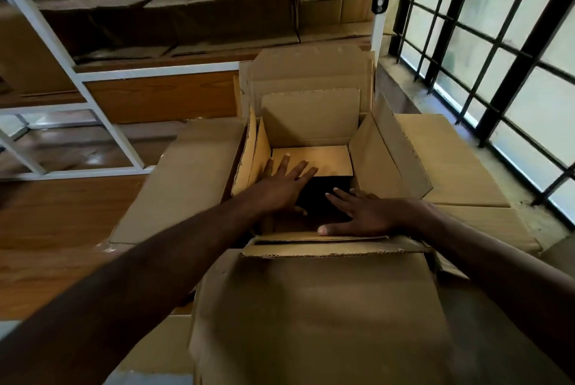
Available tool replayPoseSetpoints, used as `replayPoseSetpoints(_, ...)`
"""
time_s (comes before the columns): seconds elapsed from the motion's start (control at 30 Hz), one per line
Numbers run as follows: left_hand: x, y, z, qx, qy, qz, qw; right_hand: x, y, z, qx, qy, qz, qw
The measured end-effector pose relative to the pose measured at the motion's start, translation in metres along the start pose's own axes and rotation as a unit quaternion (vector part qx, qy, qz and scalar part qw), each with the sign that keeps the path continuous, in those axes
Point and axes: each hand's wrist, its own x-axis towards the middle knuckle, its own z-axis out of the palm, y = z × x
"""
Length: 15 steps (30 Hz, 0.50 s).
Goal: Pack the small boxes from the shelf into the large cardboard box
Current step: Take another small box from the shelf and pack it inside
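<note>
The large cardboard box (311,118) stands open in the middle, its flaps spread outward. Inside, a small tan box (323,159) lies flat at the far side of the bottom, with a dark gap in front of it. My left hand (281,187) reaches into the box from the left, fingers spread, lying over the near left part of the inside. My right hand (365,213) rests flat with fingers apart at the near right inside edge. Neither hand grips anything. The shelf (102,73) behind holds brown cardboard boxes (174,26).
A white metal shelf frame runs along the left and back. A barred window (497,57) with a concrete sill is on the right. Flat cardboard sheets (460,166) lie around the big box. Wooden floor (62,213) shows on the left.
</note>
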Motion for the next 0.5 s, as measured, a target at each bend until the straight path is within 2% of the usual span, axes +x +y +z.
replayPoseSetpoints(0.23, 0.049, 0.002, 0.004, 0.009, 0.028, -0.118, 0.993, 0.007, -0.006, 0.003, -0.027, -0.009, 0.029, 0.999)
replayPoseSetpoints(0.4, 0.072, -0.014, 0.007, -0.003, 0.036, -0.117, 0.992, 0.006, -0.004, 0.008, -0.014, 0.014, 0.023, 1.000)
replayPoseSetpoints(0.5, 0.079, -0.035, -0.005, -0.015, 0.071, -0.091, 0.993, 0.004, -0.003, 0.009, 0.001, 0.030, 0.019, 0.999)
